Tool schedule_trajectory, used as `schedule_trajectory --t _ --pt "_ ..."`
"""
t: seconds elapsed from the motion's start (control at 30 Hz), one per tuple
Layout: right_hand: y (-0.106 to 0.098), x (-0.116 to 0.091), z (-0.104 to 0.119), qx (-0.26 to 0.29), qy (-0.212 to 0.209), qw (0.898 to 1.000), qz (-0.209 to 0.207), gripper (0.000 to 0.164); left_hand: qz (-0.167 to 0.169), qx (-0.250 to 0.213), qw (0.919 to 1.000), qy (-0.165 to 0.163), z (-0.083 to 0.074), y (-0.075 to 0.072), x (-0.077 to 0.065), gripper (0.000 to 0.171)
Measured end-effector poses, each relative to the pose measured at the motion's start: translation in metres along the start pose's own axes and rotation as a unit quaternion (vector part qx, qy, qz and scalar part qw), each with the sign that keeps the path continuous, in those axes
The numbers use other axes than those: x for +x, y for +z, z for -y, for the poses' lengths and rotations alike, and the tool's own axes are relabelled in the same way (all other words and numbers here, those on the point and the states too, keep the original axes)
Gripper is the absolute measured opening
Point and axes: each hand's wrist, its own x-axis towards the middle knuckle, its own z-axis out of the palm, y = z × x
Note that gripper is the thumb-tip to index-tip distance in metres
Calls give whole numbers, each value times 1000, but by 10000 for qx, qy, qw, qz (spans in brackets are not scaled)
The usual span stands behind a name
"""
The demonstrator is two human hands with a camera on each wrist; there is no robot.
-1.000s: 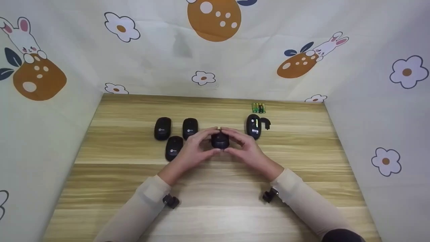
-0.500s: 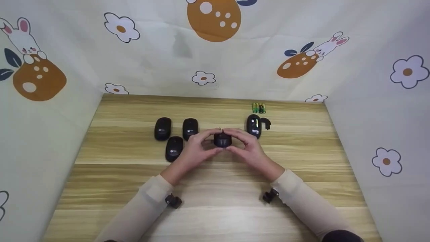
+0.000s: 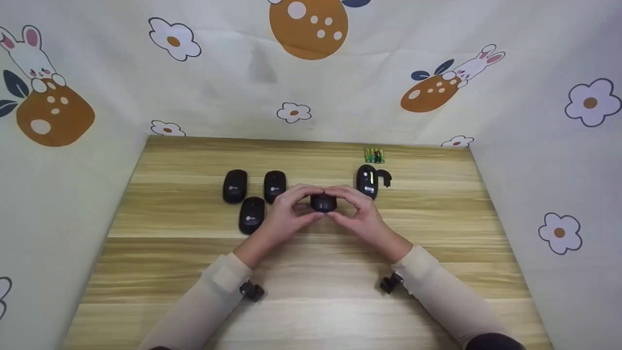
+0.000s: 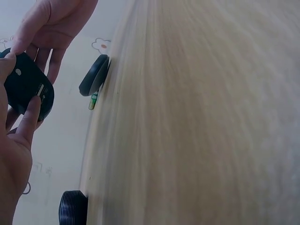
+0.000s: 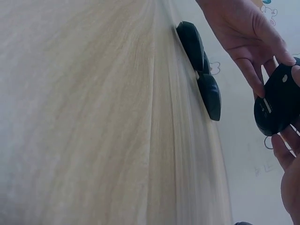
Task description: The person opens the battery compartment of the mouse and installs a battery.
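Note:
Both hands hold a black computer mouse (image 3: 323,202) between them, raised above the wooden table. My left hand (image 3: 286,212) grips its left side, with the thumb in front and the fingers behind. On the other side, my right hand (image 3: 358,210) grips it the same way. Both wrist views show the flat underside of this mouse (image 4: 27,84), with a pale spot and a small label. Just beyond the right hand, an upturned mouse (image 3: 367,182) has its battery bay uncovered and a battery inside. Its curved black cover (image 3: 385,177) lies beside it.
Left of the hands lie three more black mice: one far left (image 3: 235,186), one partly behind the left fingers (image 3: 275,183), and one near the left wrist (image 3: 252,215). Several green batteries (image 3: 374,155) lie in a row at the back right. A patterned cloth (image 3: 218,97) surrounds the table.
The held mouse has shifted slightly right and tilted, showing more of its near end. My left hand has moved a little right with it; the right hand has stayed nearly in place.

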Motion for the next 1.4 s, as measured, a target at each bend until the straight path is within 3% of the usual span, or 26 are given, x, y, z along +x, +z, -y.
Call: schedule_trajectory --t 0.43,0.53,0.77,0.97,1.23,1.4 --pt "1 2 1 147 -159 9997 -143 45 -80 313 9994 116 -7 4 1 42" --pt "0 1 1 142 -93 9998 -137 45 -54 399 9991 113 -7 5 1 42" --pt "0 -9 -24 135 208 9996 -157 51 -44 517 9986 -31 -9 5 2 45" --pt "-1 -13 -27 375 472 9981 -101 52 -36 574 9982 -145 -10 5 2 44" --pt "-1 -14 -23 621 856 9944 -57 52 -27 293 9990 -345 -10 7 0 51" --pt "-1 -14 -24 904 889 9919 -11 55 36 -8 9985 -539 -10 8 -1 55"
